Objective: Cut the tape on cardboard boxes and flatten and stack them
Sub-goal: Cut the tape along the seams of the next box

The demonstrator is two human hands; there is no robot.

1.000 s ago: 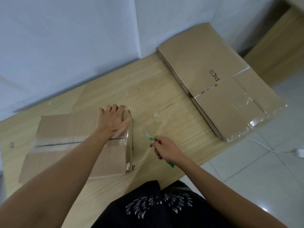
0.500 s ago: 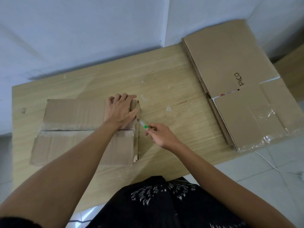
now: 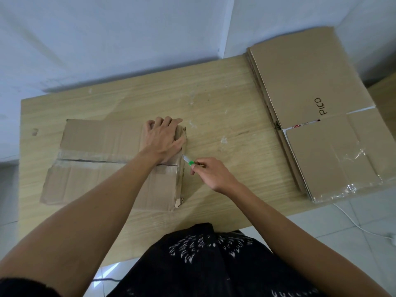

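**Left palm pins the box while the right hand sets a cutter to its taped edge**

The left hand (image 3: 162, 140) lies palm down on the cardboard box (image 3: 102, 181), with its fingers nearly straight and slightly spread. The fingertips reach the box's far edge at about 12 o'clock from the palm. It presses on the box's 3 o'clock end and curls around nothing.

The right hand (image 3: 212, 174) sits on the table just beyond that end, at 4 o'clock from the left hand and apart from it. Its thumb and fingers are drawn together in a pinch on a green-handled cutter (image 3: 189, 161). The pale blade points toward 10 o'clock and meets the box's right edge just below the left thumb. That is where the strip of clear tape (image 3: 96, 157) running across the box's top reaches the edge.

The box lies low on the wooden table (image 3: 214, 99), toward 8 o'clock of the tabletop, with a dark slit showing along its taped seam. At 3 o'clock a stack of flattened boxes (image 3: 310, 86) rests on the table's right end. The top sheet is printed "PICO" and has crinkled clear film at its near corner.

A white cable (image 3: 351, 219) trails over the floor tiles at 4 o'clock. A black patterned garment (image 3: 203, 264) fills the 6 o'clock foreground.
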